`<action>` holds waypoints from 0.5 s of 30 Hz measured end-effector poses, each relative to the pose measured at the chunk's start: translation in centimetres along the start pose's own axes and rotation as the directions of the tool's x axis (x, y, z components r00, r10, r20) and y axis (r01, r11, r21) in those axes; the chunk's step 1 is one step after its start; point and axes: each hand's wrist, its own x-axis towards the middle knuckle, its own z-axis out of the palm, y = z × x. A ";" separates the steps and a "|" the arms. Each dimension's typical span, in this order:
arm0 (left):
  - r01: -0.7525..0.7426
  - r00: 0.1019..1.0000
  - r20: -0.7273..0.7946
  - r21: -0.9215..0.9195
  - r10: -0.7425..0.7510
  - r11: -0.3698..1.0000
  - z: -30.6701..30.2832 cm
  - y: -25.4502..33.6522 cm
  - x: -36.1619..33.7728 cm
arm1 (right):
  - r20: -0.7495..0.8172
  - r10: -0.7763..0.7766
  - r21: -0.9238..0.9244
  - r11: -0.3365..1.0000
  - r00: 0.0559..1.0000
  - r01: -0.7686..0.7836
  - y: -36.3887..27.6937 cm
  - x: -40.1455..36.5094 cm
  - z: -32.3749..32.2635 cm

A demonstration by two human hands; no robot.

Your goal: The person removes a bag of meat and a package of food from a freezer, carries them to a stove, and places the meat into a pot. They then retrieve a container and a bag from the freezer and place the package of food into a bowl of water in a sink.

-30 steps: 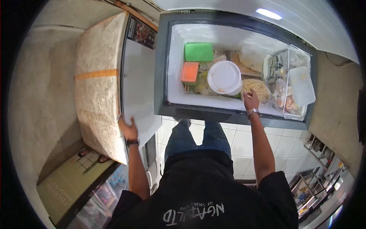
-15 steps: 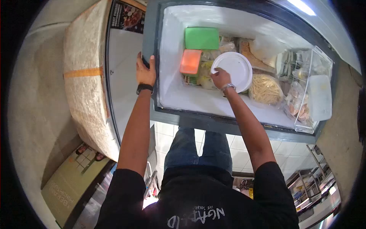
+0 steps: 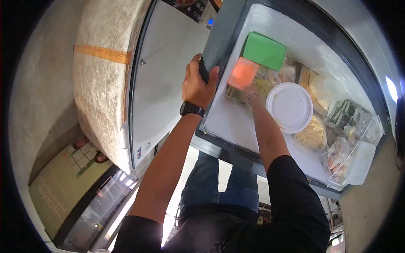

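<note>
My left hand [image 3: 199, 86] is wrapped over the left rim [image 3: 226, 38] of an open chest freezer, thumb on the inner side and fingers on the outer. Inside the freezer, my right hand [image 3: 253, 92] reaches down just below an orange container [image 3: 243, 73]; motion blur smears its fingers, and I cannot tell whether they hold anything. A green box [image 3: 265, 50] lies behind the orange one. To the right of my right wrist rests a round white lid [image 3: 290, 107], flat on top of bagged food.
Beside the lid sits a bag of fries [image 3: 313, 134]. A white wire basket [image 3: 353, 145] with bagged items hangs at the freezer's right end, next to a translucent container [image 3: 362, 163]. On the left stands a worn, taped white lid or door [image 3: 101, 80].
My right hand has let go of the round white lid and moved left towards the orange container. The view has turned, so the freezer appears tilted and farther right. My left hand stays on the rim.
</note>
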 end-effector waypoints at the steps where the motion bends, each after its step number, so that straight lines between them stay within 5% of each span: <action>1: -0.009 1.000 -0.003 0.006 0.009 1.000 -0.1 0.3 0.0 | -0.002 -0.005 -0.012 1.000 1.000 0.005 0.1 0.2 -0.1; 15: 0.072 0.997 0.042 0.007 -0.072 0.997 -0.7 0.6 0.1 | 0.084 -0.049 -0.150 0.987 0.995 0.062 0.8 2.3 -0.9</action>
